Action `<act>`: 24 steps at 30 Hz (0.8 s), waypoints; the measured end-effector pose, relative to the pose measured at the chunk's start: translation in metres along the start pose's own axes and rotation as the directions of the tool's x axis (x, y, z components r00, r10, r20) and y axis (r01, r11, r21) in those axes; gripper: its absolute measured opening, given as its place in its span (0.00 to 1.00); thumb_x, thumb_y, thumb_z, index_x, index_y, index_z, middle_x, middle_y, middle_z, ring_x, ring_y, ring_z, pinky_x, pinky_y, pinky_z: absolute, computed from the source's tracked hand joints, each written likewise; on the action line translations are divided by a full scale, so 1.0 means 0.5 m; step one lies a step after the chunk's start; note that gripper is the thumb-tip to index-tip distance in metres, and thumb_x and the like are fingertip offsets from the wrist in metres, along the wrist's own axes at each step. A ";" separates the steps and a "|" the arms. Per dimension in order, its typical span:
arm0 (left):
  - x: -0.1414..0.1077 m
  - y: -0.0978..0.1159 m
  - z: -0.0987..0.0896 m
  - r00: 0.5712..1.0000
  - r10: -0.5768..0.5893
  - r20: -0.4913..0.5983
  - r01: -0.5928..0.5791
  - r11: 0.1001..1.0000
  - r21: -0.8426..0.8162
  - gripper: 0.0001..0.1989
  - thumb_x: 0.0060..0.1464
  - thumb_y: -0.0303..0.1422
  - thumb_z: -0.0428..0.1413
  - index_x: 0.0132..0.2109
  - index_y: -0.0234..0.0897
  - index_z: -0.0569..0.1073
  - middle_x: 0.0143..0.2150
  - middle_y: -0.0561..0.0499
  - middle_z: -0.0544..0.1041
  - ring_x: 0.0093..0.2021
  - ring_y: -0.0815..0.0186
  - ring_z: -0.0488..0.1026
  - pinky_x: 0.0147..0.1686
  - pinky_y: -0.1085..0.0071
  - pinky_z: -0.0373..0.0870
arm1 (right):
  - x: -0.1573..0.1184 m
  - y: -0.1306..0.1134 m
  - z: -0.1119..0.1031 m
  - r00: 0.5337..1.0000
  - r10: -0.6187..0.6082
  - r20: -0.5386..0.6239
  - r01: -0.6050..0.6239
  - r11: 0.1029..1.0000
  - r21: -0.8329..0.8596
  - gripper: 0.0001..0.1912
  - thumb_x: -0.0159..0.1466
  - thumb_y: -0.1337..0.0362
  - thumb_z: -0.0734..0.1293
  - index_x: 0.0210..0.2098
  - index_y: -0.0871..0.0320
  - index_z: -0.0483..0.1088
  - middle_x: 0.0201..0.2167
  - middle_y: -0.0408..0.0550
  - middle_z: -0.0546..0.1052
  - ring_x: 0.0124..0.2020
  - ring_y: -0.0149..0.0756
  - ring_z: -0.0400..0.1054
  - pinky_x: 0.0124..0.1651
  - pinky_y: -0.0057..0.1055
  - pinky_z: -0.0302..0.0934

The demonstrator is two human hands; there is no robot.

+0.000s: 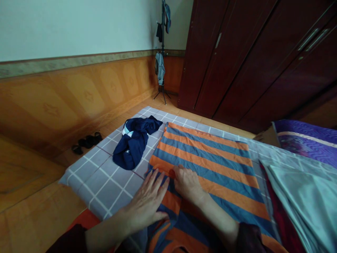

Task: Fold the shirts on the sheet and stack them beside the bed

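An orange and blue-grey striped shirt [210, 154] lies spread flat on the bed, with its neck opening toward me at the bottom edge. A narrow part of it, perhaps a sleeve, is folded over along its left side. My left hand [149, 196] rests on that folded part, palm down, fingers stretched and slightly apart. Just to its right, my right hand [188, 182] has its fingers curled in against the striped cloth, gripping it near the fold. The fingertips of the right hand are partly hidden.
A crumpled navy garment [134, 140] lies left of the shirt on the checked bed sheet [97, 179]. Pale green satiny cloth [302, 196] is at the right. Beyond stand a coat rack [163, 45] and a dark wardrobe [231, 59]. Black shoes [88, 141] sit on the floor.
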State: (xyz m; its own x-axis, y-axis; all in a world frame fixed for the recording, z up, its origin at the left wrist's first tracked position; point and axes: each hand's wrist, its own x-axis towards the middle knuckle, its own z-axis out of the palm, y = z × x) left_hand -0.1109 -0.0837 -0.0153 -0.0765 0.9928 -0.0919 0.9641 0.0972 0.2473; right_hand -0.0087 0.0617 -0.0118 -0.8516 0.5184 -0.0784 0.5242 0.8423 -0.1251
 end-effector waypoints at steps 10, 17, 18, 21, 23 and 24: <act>0.021 -0.026 0.008 0.961 0.275 -0.018 -0.274 0.961 0.042 0.42 0.53 0.46 0.58 0.68 0.42 0.49 0.69 0.41 0.50 0.67 0.45 0.49 0.61 0.47 0.55 | -0.197 0.181 -0.170 0.900 0.351 -0.260 -0.285 0.923 0.259 0.17 0.62 0.57 0.63 0.48 0.56 0.72 0.40 0.49 0.77 0.32 0.35 0.72 0.34 0.30 0.63; 0.060 0.163 -0.082 0.629 0.766 0.133 -0.740 0.642 -0.200 0.16 0.60 0.39 0.54 0.53 0.40 0.67 0.52 0.49 0.72 0.52 0.61 0.69 0.54 0.66 0.65 | -0.540 0.290 -0.062 0.462 0.847 -0.264 -0.731 0.532 0.428 0.25 0.58 0.43 0.61 0.39 0.57 0.75 0.28 0.50 0.77 0.24 0.38 0.70 0.27 0.33 0.61; 0.063 0.194 -0.075 0.565 0.812 0.146 -0.786 0.584 -0.203 0.14 0.59 0.39 0.55 0.49 0.38 0.69 0.48 0.49 0.73 0.49 0.61 0.70 0.51 0.66 0.67 | -0.571 0.286 -0.037 0.407 0.879 -0.248 -0.763 0.476 0.437 0.26 0.57 0.41 0.61 0.37 0.57 0.75 0.29 0.51 0.77 0.24 0.39 0.71 0.28 0.34 0.62; 0.068 0.272 -0.019 0.408 0.903 0.135 -0.895 0.425 -0.136 0.16 0.56 0.43 0.57 0.41 0.34 0.69 0.39 0.47 0.73 0.42 0.60 0.70 0.43 0.64 0.70 | -0.611 0.260 0.018 0.339 0.936 -0.095 -0.809 0.341 0.478 0.30 0.55 0.38 0.60 0.35 0.58 0.76 0.28 0.52 0.77 0.26 0.41 0.71 0.29 0.35 0.62; 0.064 0.310 0.033 0.374 0.921 0.109 -0.919 0.384 -0.093 0.15 0.57 0.43 0.55 0.40 0.33 0.69 0.37 0.45 0.72 0.39 0.58 0.70 0.39 0.62 0.70 | -0.602 0.244 0.039 0.352 0.936 0.012 -0.802 0.295 0.519 0.33 0.54 0.38 0.60 0.38 0.60 0.76 0.28 0.52 0.77 0.25 0.41 0.71 0.27 0.34 0.62; 0.061 0.323 0.060 0.372 0.923 0.101 -0.920 0.381 -0.091 0.13 0.59 0.40 0.52 0.40 0.34 0.69 0.36 0.44 0.72 0.38 0.58 0.70 0.37 0.62 0.69 | -0.591 0.239 0.047 0.360 0.932 0.035 -0.797 0.288 0.531 0.34 0.54 0.37 0.60 0.40 0.61 0.75 0.28 0.52 0.77 0.24 0.40 0.70 0.26 0.34 0.62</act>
State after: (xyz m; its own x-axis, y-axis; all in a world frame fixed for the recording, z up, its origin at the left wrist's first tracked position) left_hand 0.0501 -0.0397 -0.0069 0.8868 0.4520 0.0963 0.4145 -0.8700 0.2669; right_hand 0.3058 0.0059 -0.0266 0.1824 0.9667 -0.1796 0.8300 -0.2493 -0.4990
